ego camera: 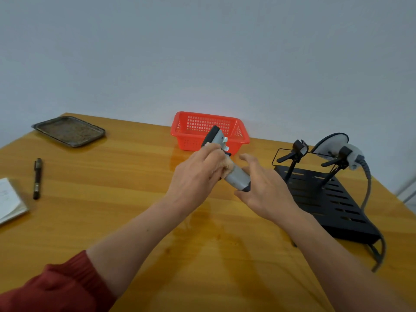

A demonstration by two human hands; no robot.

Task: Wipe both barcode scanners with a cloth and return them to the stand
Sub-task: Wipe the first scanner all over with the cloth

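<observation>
A grey and black barcode scanner is held tilted above the wooden table. My right hand grips the lower end of its handle. My left hand presses a small beige cloth against the scanner's body, just below its head. At the right stands the black stand with two clip holders. The left holder holds nothing. A second, white-grey scanner rests in the right holder, its grey cable hanging down past the stand.
A red plastic basket sits behind the hands at the table's far edge. A metal tray lies at the far left. A dark pen and an open notebook lie near the left edge.
</observation>
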